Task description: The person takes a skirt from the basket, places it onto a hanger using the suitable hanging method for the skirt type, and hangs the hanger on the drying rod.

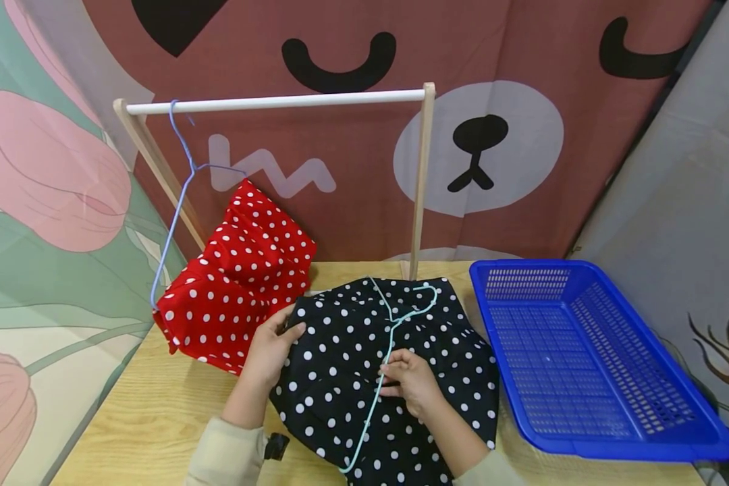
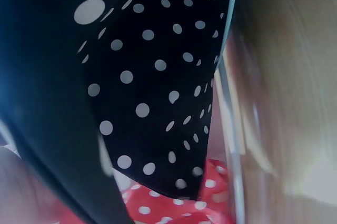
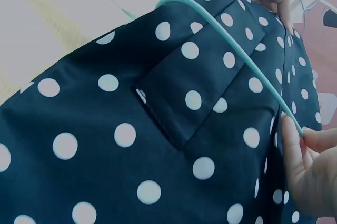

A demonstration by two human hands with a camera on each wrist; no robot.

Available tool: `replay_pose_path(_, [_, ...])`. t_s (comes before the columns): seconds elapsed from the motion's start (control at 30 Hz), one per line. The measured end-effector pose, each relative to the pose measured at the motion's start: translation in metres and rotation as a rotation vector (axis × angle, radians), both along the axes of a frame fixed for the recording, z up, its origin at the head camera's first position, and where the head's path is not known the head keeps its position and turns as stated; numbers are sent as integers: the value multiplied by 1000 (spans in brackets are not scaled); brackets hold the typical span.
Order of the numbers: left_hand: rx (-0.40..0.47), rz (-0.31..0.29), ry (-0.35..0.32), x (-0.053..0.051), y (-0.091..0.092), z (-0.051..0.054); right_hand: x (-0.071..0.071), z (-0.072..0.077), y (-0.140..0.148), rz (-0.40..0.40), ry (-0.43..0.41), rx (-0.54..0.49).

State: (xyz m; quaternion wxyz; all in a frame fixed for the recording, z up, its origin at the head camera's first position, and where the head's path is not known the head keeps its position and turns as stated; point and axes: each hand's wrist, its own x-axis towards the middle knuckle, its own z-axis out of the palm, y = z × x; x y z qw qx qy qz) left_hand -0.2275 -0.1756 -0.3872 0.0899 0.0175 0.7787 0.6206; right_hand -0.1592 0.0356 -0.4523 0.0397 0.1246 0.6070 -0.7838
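A black cloth piece with white dots (image 1: 334,378) spreads over the table's front middle; its exact kind I cannot tell. My left hand (image 1: 269,344) holds its upper left edge, thumb on the near face. With thumb and fingers my right hand (image 1: 410,381) pinches a mint-green hanger (image 1: 373,405) lying across the cloth, its hook towards the back right. In the right wrist view the hanger's arm (image 3: 231,42) slants over a folded dotted flap (image 3: 192,77). The dark cloth (image 2: 152,87) fills much of the left wrist view, hiding the left fingers.
A white-barred wooden rack (image 1: 279,102) stands behind. From it hangs a blue hanger (image 1: 179,202) with a red dotted cloth (image 1: 237,283), just left of the black one. On the right lies a blue plastic basket (image 1: 561,449). A small black object (image 1: 276,446) is beside the left sleeve.
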Motion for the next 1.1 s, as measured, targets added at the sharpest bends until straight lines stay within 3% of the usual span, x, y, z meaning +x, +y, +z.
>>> replay_pose_path(0.2, [8,-2,-10,-3,-3,6,-1,3,6,-29,-14,0])
replay_pose_path(0.73, [68,81,-36,-5,-16,2,2,18,13,-51,-35,19])
replay_pose_path(1.1, [85,148,-62,-1,-27,-5,4,27,17,-3,22,1])
